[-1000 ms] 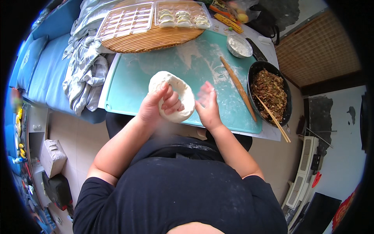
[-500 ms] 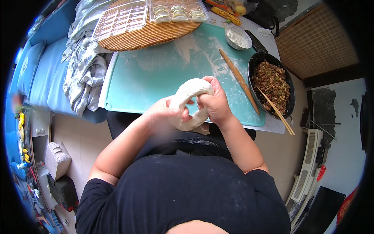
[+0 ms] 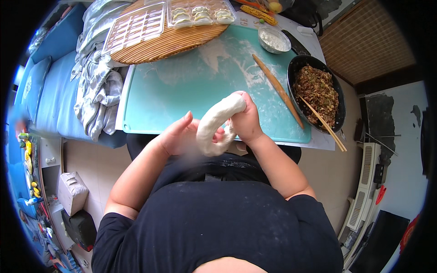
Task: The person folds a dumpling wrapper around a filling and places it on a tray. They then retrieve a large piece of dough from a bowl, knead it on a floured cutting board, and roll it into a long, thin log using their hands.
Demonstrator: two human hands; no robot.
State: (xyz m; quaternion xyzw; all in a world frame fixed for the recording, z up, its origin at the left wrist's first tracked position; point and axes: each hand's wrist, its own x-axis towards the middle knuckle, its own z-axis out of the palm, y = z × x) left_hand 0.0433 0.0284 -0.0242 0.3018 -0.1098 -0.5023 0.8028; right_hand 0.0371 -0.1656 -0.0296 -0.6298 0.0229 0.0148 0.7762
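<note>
Left-hand grip is loosened since the earlier frame: the left hand (image 3: 176,135) is drawn slightly toward 9 o'clock, thumb lifted, while the dough ring (image 3: 208,127) is kept by the right hand (image 3: 247,120). Bearings are taken from the ring's centre. Ring is held tilted, seen over the near edge of the turquoise mat (image 3: 164,98). Right fingers are curled closed around the dough at about 1 o'clock. Left fingers are opened out at 9, partly hidden behind the ring, tips seen through its hole; whether dough is touched by them cannot be told. Rolling pin (image 3: 276,89) is laid on the mat at 2. Black pan (image 3: 291,81), filled with chopped filling (image 3: 316,91), chopsticks (image 3: 323,123) leaned over its rim, is set between 2 and 3. Glass bowl (image 3: 278,51) of white powder (image 3: 273,40) is placed at 1. Woven tray (image 3: 182,45) is seen at 11, pleated dumplings (image 3: 201,15) held in a clear box (image 3: 212,12) on it.
</note>
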